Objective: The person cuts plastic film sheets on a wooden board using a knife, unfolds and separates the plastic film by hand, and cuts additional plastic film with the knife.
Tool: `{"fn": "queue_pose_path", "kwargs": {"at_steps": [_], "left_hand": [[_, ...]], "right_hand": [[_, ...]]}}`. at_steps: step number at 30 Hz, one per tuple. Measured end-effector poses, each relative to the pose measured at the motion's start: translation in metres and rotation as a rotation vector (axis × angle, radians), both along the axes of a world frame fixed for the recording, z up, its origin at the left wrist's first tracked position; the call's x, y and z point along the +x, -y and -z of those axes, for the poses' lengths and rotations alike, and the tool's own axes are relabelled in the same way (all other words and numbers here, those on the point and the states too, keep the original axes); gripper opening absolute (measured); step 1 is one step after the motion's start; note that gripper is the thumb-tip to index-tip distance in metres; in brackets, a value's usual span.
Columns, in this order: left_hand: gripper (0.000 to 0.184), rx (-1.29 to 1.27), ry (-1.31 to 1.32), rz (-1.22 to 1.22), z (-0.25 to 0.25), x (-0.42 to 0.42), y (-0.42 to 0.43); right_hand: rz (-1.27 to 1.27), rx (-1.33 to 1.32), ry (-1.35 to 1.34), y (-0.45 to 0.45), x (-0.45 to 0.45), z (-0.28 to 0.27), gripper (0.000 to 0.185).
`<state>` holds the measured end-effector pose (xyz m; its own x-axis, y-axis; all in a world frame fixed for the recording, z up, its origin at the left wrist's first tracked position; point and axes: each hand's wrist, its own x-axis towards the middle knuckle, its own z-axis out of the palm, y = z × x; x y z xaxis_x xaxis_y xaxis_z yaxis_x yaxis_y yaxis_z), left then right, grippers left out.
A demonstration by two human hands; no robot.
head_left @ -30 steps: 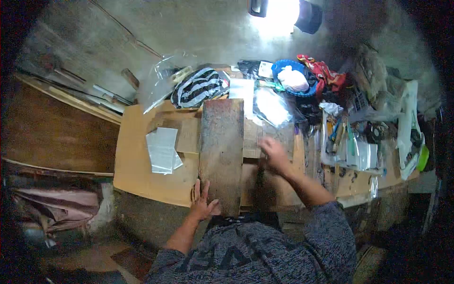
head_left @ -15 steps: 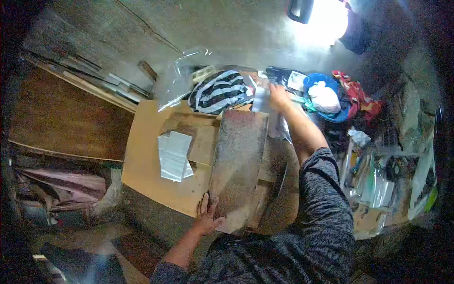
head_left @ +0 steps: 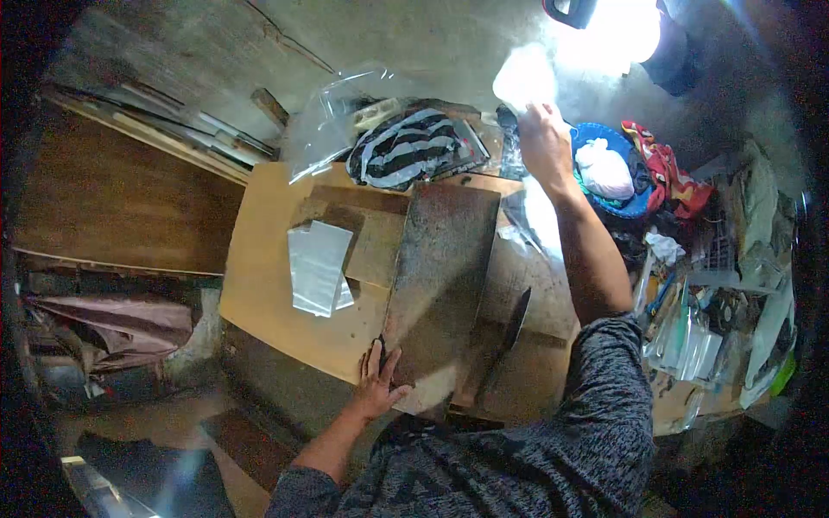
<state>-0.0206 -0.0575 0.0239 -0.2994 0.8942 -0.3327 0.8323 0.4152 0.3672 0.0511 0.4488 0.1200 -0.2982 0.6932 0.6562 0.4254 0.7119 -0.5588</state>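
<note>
My right hand (head_left: pixel 546 138) is raised near the lamp, its fingers closed on a white sheet-like piece (head_left: pixel 525 78). Glare washes out that piece, so its material is unclear. My left hand (head_left: pixel 378 387) lies with fingers apart at the lower left edge of a long, dark, worn board (head_left: pixel 440 276). Left of the board, a few translucent plastic sheets (head_left: pixel 318 266) lie overlapped on the tan tabletop (head_left: pixel 259 259). To the board's right is a knife (head_left: pixel 511 332) with a dark blade, pointing away from me.
A black-and-white striped bundle (head_left: pixel 414 147) and clear plastic (head_left: pixel 332 121) lie at the back. A blue basket (head_left: pixel 643 203) holding a white bundle stands back right, beside red cloth (head_left: pixel 665 168). Plastic packets (head_left: pixel 691 345) crowd the right side. A bright lamp (head_left: pixel 617 39) shines above.
My right hand has lifted from the back of the table, up toward the lamp, with the white piece in it. More of the knife now shows. My left hand stays at the board.
</note>
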Motion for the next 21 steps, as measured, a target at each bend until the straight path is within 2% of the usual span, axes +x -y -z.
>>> {"fn": "queue_pose_path", "kwargs": {"at_steps": [2, 3, 4, 5, 6, 7, 8, 9, 11, 12, 13, 14, 15, 16, 17, 18, 19, 21], "left_hand": [[0.082, -0.041, -0.024, 0.012, 0.0, 0.001, -0.002], [0.082, -0.056, -0.075, 0.019, 0.008, 0.001, -0.001], [0.082, -0.073, -0.128, 0.02, 0.01, 0.002, -0.001], [0.083, -0.019, -0.056, -0.004, 0.012, -0.001, 0.0], [0.083, -0.012, -0.059, -0.025, 0.009, -0.002, -0.002], [0.082, -0.043, -0.063, 0.002, 0.005, 0.0, -0.005], [0.082, -0.074, -0.065, 0.027, -0.001, 0.002, -0.004], [0.082, 0.022, 0.025, -0.018, -0.01, 0.002, -0.004], [0.081, 0.053, -0.001, -0.044, -0.003, 0.004, 0.002], [0.079, 0.075, -0.025, -0.041, -0.001, 0.005, 0.002], [0.076, 0.161, -0.011, -0.069, -0.011, 0.011, 0.0], [0.076, 0.176, -0.012, -0.078, -0.021, 0.015, -0.001], [0.072, 0.203, 0.059, -0.017, -0.029, 0.019, -0.001], [0.068, 0.229, 0.134, 0.052, -0.033, 0.023, -0.001], [0.059, 0.53, 0.329, 0.165, -0.001, 0.023, 0.004], [0.059, 0.551, 0.34, 0.172, 0.037, 0.028, 0.016], [0.054, 0.476, 0.929, -0.02, 0.073, 0.037, 0.029], [0.049, 0.374, 1.535, -0.204, 0.059, 0.044, 0.032]], "right_hand": [[-0.098, 0.151, 0.058, 0.026, 0.018, -0.02, 0.013], [-0.058, -0.073, 0.079, 0.034, 0.025, -0.012, 0.019], [-0.155, -0.34, -0.064, 0.05, 0.032, -0.019, 0.021], [-0.225, -0.443, -0.153, 0.066, 0.041, -0.013, 0.025], [-0.349, -0.631, -0.225, 0.091, 0.05, -0.03, 0.026], [-0.481, -0.807, -0.465, 0.118, 0.053, -0.033, 0.028], [-0.47, -0.842, -0.389, 0.138, 0.063, -0.03, 0.031], [-0.439, -0.985, -0.396, 0.156, 0.071, -0.017, 0.032], [-0.444, -1.207, -0.56, 0.211, 0.079, -0.025, 0.033], [-0.445, -1.334, -0.845, 0.242, 0.072, -0.033, 0.034], [-0.602, -1.445, -0.863, 0.256, 0.085, -0.014, 0.04], [-0.535, -1.435, -0.931, 0.281, 0.081, -0.012, 0.037], [-0.593, -1.49, -0.95, 0.302, 0.089, -0.002, 0.036], [-0.479, -1.459, -0.734, 0.318, 0.09, 0.01, 0.031], [-0.511, -1.484, -0.723, 0.338, 0.093, 0.018, 0.028], [-0.541, -1.506, -0.709, 0.358, 0.096, 0.023, 0.026], [-0.536, -1.485, -0.695, 0.377, 0.098, 0.029, 0.026], [-0.537, -1.561, -0.673, 0.41, 0.102, 0.035, 0.028]]}}
